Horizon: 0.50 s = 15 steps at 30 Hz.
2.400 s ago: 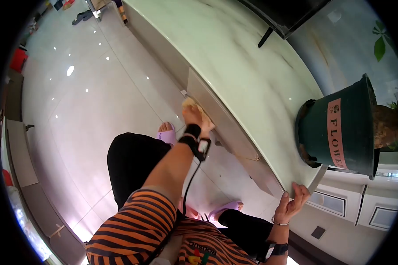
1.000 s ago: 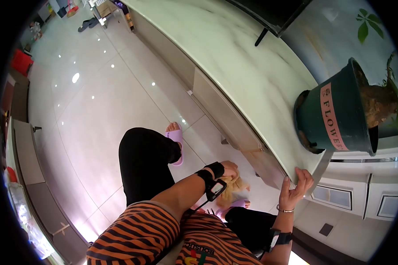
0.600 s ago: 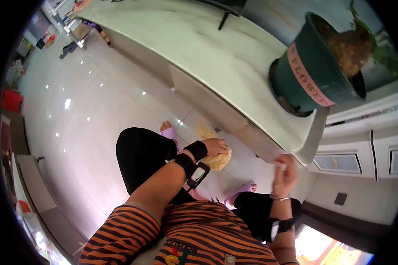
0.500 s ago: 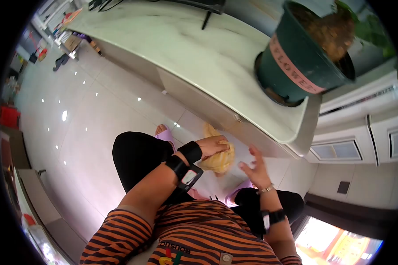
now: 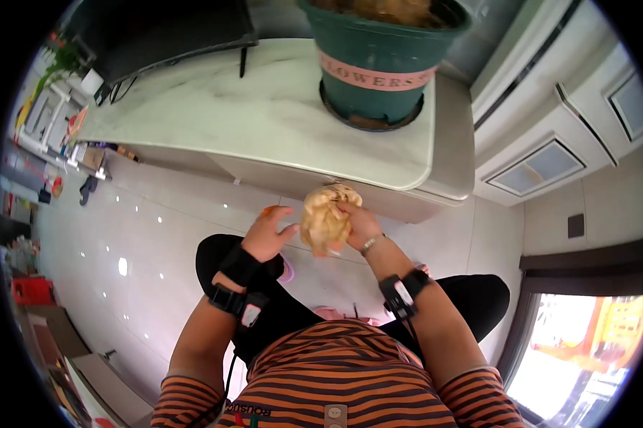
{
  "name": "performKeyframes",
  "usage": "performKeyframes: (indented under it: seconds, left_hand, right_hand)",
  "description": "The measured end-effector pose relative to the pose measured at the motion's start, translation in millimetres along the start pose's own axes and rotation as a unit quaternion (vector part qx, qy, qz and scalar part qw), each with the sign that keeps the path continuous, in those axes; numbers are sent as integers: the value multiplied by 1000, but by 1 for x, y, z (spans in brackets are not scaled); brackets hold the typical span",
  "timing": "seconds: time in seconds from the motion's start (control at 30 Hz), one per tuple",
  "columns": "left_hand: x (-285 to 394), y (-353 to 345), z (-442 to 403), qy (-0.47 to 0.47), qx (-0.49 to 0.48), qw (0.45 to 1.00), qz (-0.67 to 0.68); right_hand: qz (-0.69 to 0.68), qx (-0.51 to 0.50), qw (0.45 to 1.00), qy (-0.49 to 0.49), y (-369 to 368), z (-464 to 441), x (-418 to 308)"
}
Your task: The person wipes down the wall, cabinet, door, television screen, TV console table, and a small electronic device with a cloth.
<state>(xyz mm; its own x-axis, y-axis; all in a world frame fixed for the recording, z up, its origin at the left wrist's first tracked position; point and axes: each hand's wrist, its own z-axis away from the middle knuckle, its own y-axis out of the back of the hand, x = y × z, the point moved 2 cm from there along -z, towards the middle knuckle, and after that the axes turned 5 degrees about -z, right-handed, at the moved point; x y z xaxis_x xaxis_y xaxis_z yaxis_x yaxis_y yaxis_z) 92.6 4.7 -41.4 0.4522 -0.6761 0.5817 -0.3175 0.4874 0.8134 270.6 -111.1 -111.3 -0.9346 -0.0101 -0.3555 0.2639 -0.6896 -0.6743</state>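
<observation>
Just switched crumpled yellow fabric cloth [image 5: 327, 222] to right hand [image 5: 363, 227]; pinched between thumb and fingers now, hanging by front edge of low bench with pale marbled top [image 5: 264, 114]. Leaves left hand [image 5: 266, 232] freed: fingers spread, just beside cloth at 9 o'clock, apparently empty. Clocking from cloth: green plastic pot with pink band [image 5: 378, 100] on bench at 1, black flat-screen TV [image 5: 164, 32] at 11, bright opening [image 5: 585, 335] at 4. Glossy tiled floor [image 5: 171, 235] below.

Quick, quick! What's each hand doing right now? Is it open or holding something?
Left hand: open, holding nothing, just beside the cloth.
Right hand: closed on the bunched yellow cloth.
</observation>
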Motion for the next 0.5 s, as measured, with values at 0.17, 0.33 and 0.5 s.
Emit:
performKeyframes:
  seconds: [0.17, 0.33, 0.5]
  left_hand:
    - [-21, 39, 10, -4, 34, 996, -83]
    - [-36, 52, 18, 63, 72, 991, -99]
    - [-10, 32, 6, 70, 24, 980, -183]
  right_hand:
    - [-88, -18, 986, 138, 57, 11, -36]
    - [-91, 127, 970, 187, 117, 82, -76]
    - [187, 3, 966, 178, 76, 58, -26]
